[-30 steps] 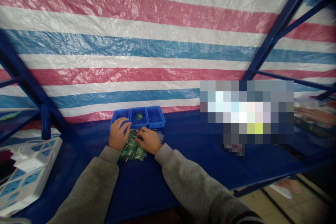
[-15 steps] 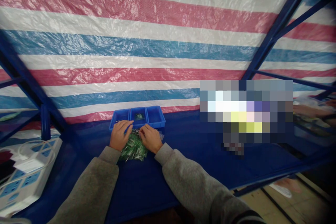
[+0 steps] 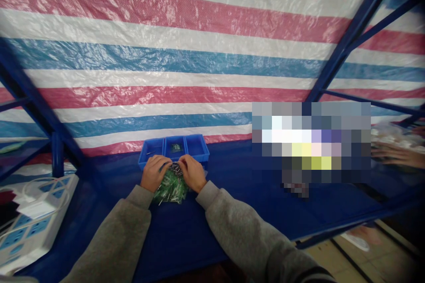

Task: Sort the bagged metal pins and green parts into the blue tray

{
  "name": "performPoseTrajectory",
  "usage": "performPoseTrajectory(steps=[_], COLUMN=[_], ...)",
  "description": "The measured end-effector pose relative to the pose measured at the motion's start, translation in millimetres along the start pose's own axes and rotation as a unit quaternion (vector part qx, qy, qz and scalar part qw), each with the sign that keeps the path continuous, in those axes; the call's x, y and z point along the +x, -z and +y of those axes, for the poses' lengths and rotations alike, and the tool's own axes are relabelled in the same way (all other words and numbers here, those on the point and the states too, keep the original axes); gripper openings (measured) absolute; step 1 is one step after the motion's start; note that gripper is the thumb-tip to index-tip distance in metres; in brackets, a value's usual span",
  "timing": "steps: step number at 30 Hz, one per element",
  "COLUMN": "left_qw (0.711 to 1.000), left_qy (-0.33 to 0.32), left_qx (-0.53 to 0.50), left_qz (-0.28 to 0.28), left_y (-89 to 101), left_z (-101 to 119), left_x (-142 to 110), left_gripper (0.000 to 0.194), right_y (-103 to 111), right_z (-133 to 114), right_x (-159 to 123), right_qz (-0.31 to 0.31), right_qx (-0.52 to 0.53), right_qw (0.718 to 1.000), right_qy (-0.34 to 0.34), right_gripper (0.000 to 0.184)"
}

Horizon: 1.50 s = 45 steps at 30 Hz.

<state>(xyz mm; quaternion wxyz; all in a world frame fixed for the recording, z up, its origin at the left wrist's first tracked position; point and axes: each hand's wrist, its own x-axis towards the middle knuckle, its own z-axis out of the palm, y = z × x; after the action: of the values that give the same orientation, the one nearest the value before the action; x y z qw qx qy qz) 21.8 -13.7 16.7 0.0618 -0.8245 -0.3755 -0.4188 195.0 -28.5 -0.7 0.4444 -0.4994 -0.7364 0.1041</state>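
My left hand (image 3: 155,173) and my right hand (image 3: 192,172) meet over a pile of small clear-green plastic packets (image 3: 171,189) on the blue tabletop. The fingers of both hands are closed in a pinch. Between the fingertips runs a thin silvery piece (image 3: 175,162), too small to name exactly. Loose dark metal pieces (image 3: 176,168) lie just under the fingers, on top of the packets. Directly behind the hands stands a blue three-compartment tray (image 3: 206,157). Its middle compartment holds a green packet (image 3: 176,147), and a small thin piece (image 3: 148,153) lies in the left one.
At the left is a white power strip (image 3: 63,205) with a white plug and cables. Blue frame posts (image 3: 341,48) rise before a striped plastic sheet (image 3: 186,53). A blurred-out patch covers part of the table at right; beyond it shows another person's hand (image 3: 392,154).
My hands have come closer together, their fingertips now meeting around the thin piece. My left hand has drawn back slightly from the tray, showing more of the left compartment.
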Motion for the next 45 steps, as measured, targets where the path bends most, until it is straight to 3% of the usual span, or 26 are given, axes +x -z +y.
performPoseTrajectory(steps=[16,25,31,39,45], left_qw=[1.0,0.995,0.961,0.904,0.9], left_qy=[0.019,0.062,0.162,0.233,0.237], left_qx=[0.007,-0.078,-0.217,-0.35,-0.356], left_qz=[-0.015,0.01,0.053,0.075,0.078], left_y=[-1.8,2.9,-1.8,1.5,1.9], left_z=[1,9,8,16,17], left_x=[-4,0,2,6,6], left_gripper=[0.022,0.018,0.017,0.016,0.019], right_y=[2,5,3,3,2], right_z=[-2,-6,-5,-2,-1], right_x=[0,1,0,1,2], right_qz=[0.031,0.045,0.039,0.069,0.071], right_qx=[0.066,0.076,0.083,0.079,0.081], right_qw=[0.997,0.996,0.995,0.994,0.994], right_qy=[0.027,0.024,0.033,0.006,0.012], right_gripper=[0.016,0.017,0.019,0.024,0.024])
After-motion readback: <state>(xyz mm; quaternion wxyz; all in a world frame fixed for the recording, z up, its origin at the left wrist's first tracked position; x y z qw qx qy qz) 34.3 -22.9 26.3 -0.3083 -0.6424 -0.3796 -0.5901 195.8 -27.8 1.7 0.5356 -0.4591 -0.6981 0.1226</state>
